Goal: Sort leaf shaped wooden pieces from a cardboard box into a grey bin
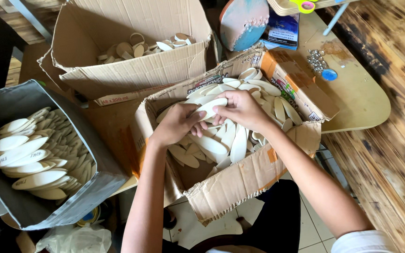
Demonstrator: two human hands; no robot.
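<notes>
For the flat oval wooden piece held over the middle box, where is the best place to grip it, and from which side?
Likely by its two narrow ends: the oval piece is thin and long, lying crosswise. The left hand comes from its left end, the right hand from the right, above the cardboard box.

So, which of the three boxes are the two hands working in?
The middle cardboard box, with a torn front wall. Both the left hand and right hand hold one pale oval piece over it.
</notes>
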